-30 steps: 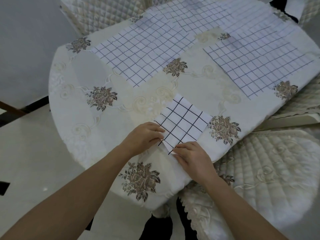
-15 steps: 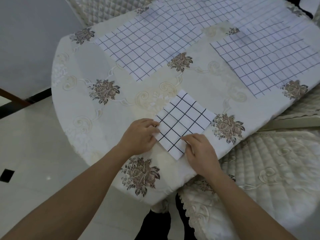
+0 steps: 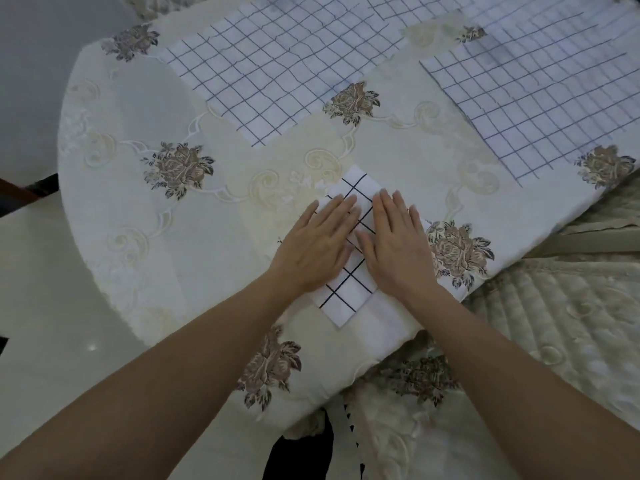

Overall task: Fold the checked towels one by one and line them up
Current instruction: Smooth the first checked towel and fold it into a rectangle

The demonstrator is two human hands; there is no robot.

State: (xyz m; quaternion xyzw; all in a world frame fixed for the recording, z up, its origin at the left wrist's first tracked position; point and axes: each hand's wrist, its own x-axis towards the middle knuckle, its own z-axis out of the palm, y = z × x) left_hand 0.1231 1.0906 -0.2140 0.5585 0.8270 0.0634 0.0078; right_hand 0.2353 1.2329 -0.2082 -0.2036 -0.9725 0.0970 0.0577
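Left hand (image 3: 317, 245) and right hand (image 3: 396, 247) lie flat side by side, fingers straight, pressing the folded towel (image 3: 348, 297) directly beneath them near the table (image 3: 138, 220) edge. It sits corner-on, corners toward 12 and 6 o'clock, its long axis seemingly along that line, though palms hide much. One spread towel (image 3: 270, 74) lies at 11 o'clock, nearer the left hand; another spread towel (image 3: 536, 98) lies at 1 o'clock, nearer the right.
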